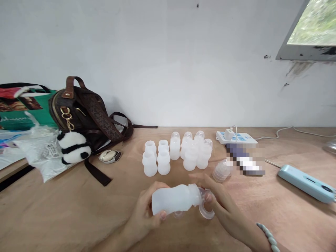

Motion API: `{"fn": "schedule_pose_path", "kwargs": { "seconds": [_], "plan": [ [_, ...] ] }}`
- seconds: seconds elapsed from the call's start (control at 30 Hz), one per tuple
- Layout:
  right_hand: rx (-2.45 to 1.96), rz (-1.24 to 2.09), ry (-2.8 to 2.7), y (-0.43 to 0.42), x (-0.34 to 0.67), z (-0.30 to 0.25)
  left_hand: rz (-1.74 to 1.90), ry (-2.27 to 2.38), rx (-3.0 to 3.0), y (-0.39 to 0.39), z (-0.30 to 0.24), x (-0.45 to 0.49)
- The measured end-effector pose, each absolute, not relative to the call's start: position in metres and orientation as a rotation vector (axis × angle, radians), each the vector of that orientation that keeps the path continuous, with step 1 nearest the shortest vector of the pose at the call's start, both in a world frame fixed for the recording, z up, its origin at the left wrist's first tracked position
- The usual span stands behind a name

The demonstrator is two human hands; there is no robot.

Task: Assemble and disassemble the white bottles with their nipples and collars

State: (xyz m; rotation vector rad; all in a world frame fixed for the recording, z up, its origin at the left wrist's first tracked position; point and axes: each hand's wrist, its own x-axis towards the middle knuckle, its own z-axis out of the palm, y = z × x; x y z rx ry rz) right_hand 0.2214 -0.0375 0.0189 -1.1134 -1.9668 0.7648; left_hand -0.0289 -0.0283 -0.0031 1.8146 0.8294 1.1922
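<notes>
My left hand (147, 206) is closed around the base of a frosted white baby bottle (172, 199), which lies on its side in the air with its neck to the right. At the neck, my right hand (216, 197) pinches a clear plastic piece (202, 194). A clear curved ring (207, 212) shows just below those fingers; whether it joins the piece I cannot tell. Another clear round part (178, 213) is partly hidden beneath the bottle. Behind my hands stand several open white bottles (150, 164) and several with clear domed caps (190, 157).
Stacked clear caps (221, 171) stand right of the bottles. Beyond are a power strip (246, 139) and a pixelated object (244, 159). A light blue device (306, 183) lies far right. A brown backpack (86, 115), a panda plush (75, 148) and a beige mouse (109, 156) occupy the left.
</notes>
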Motion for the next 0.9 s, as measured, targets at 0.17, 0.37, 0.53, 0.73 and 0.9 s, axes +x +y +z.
{"fn": "schedule_pose_path", "kwargs": {
  "seconds": [0.17, 0.37, 0.53, 0.73, 0.9],
  "plan": [
    [-1.108, 0.712, -2.070, -0.037, 0.216, 0.029, 1.195, 0.851, 1.804, -0.025, -0.005, -0.030],
    [-0.641, -0.076, -2.206, -0.041, 0.220, 0.025, 1.096, 0.891, 1.263, -0.023, -0.008, -0.025],
    [-0.603, -0.170, -2.151, -0.040, 0.218, 0.019, 1.122, 0.957, 1.163, -0.025, -0.008, -0.020],
    [-0.789, 0.248, -2.021, -0.038, 0.214, 0.016, 1.231, 1.048, 1.471, -0.028, -0.003, -0.026],
    [-1.137, 0.582, -1.988, -0.040, 0.216, 0.020, 1.300, 0.923, 1.985, -0.033, -0.009, -0.031]
  ]
}}
